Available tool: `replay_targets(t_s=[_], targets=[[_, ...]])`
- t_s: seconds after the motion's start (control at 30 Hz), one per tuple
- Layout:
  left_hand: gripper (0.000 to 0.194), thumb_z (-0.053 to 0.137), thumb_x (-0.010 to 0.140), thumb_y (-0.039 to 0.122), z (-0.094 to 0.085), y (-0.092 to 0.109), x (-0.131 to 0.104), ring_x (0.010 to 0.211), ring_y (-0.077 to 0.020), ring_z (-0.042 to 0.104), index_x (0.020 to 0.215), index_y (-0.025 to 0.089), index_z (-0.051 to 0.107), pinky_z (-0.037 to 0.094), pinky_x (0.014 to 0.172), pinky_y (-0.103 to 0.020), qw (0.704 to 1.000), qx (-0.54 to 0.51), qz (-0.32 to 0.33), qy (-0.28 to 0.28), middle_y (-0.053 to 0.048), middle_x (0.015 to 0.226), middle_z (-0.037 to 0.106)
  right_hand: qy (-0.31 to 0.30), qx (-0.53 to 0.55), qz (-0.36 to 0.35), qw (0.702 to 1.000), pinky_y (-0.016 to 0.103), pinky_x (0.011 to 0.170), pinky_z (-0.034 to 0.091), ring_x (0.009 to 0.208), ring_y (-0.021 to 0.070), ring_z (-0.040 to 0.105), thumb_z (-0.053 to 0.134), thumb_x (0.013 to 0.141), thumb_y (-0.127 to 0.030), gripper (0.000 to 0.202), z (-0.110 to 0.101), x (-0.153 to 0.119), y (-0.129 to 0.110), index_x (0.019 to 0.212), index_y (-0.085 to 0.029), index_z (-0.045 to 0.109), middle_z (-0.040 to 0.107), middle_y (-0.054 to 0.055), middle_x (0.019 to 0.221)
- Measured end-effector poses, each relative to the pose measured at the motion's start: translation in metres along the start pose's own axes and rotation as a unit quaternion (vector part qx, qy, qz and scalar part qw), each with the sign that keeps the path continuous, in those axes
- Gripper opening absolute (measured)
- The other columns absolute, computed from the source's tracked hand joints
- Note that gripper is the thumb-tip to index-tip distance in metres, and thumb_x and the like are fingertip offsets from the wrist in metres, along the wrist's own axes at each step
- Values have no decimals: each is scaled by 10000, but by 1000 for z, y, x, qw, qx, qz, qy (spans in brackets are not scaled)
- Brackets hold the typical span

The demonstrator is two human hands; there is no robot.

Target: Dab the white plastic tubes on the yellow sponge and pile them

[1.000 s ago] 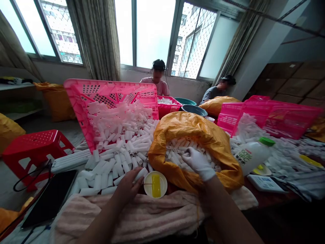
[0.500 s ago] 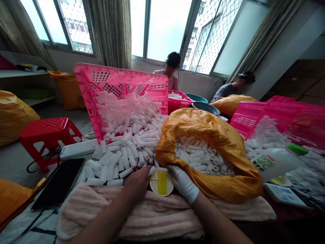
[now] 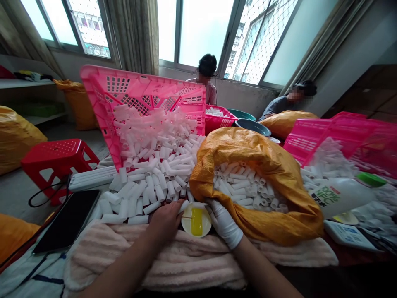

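Observation:
A small round white dish (image 3: 186, 225) with a yellow patch (image 3: 196, 221) in it sits at the front, between my hands. At its left edge is my bare left hand (image 3: 166, 217), fingers closed on a white tube (image 3: 184, 206); a thin stick lies across the dish beside it. My right hand (image 3: 223, 221), in a white glove, is at the dish's right rim with its fingers together; whatever they hold, if anything, is hidden. White tubes (image 3: 149, 188) are heaped behind my left hand. More tubes (image 3: 242, 186) lie inside an orange sack (image 3: 257, 145) behind my right hand.
A tipped pink basket (image 3: 102, 103) stands behind the heap. At left are a black phone (image 3: 66, 221) and a red stool (image 3: 56, 155). A bottle (image 3: 344, 194) and a calculator (image 3: 350, 236) are at right. A pinkish towel (image 3: 173, 269) lies under my forearms. Two people sit by the windows.
The view has shifted slightly. Both hands keep nearly the same places beside the dish, with the tube still in my left hand.

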State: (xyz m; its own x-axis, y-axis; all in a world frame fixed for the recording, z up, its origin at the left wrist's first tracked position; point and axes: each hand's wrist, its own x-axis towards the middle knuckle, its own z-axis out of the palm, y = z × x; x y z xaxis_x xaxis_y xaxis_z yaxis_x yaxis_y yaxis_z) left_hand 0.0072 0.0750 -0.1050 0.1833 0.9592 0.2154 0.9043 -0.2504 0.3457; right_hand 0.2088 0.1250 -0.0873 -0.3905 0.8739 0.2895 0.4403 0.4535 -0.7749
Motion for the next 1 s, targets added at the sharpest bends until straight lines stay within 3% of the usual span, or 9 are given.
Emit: replay_targets(t_s=[0.13, 0.3, 0.47, 0.63, 0.77, 1.0], targets=[[376, 378, 895, 307, 0, 0, 0, 928, -208, 599, 1232, 155, 446, 478, 810, -349, 1000, 0, 5, 3, -66, 1055, 631, 1, -7, -5, 1000, 413, 853, 483, 864, 239, 602, 498, 784, -189, 166, 2, -2, 4, 891, -184, 625, 652, 83, 920], [366, 389, 887, 274, 0, -1, -2, 971, -199, 590, 1227, 151, 452, 469, 850, -336, 1000, -6, 12, 5, -77, 1109, 615, 8, 17, 7, 1000, 414, 875, 474, 912, 232, 601, 467, 821, -213, 227, 1, -4, 10, 992, -164, 609, 648, 92, 973], [370, 402, 880, 268, 1, -2, -1, 963, -203, 596, 1226, 150, 455, 477, 837, -335, 1000, -4, 12, 13, -80, 1088, 624, 1, 10, -24, 1000, 385, 804, 506, 833, 212, 598, 506, 770, -165, 157, 0, -7, 12, 842, -182, 645, 625, 71, 894], [353, 423, 866, 260, 3, -4, -1, 942, -190, 607, 1202, 169, 478, 483, 833, -313, 999, 0, 18, 37, -68, 1066, 637, 16, 33, -15, 999, 391, 924, 452, 993, 222, 579, 491, 815, -227, 282, -3, -7, 14, 1079, -183, 583, 618, 88, 1060], [349, 416, 873, 282, 3, -4, -2, 933, -189, 612, 1198, 175, 483, 490, 820, -311, 999, 7, 20, 44, -68, 1065, 639, -6, 15, 10, 1000, 392, 905, 461, 937, 228, 601, 461, 837, -252, 248, -4, -5, 8, 1026, -178, 603, 653, 79, 1003], [379, 412, 870, 278, 8, -6, -1, 947, -213, 604, 1219, 141, 461, 487, 837, -368, 999, -20, 13, 43, -94, 1078, 631, 19, -9, -85, 996, 373, 815, 489, 845, 201, 587, 508, 771, -138, 184, -6, -3, 7, 859, -198, 657, 633, 68, 894]])
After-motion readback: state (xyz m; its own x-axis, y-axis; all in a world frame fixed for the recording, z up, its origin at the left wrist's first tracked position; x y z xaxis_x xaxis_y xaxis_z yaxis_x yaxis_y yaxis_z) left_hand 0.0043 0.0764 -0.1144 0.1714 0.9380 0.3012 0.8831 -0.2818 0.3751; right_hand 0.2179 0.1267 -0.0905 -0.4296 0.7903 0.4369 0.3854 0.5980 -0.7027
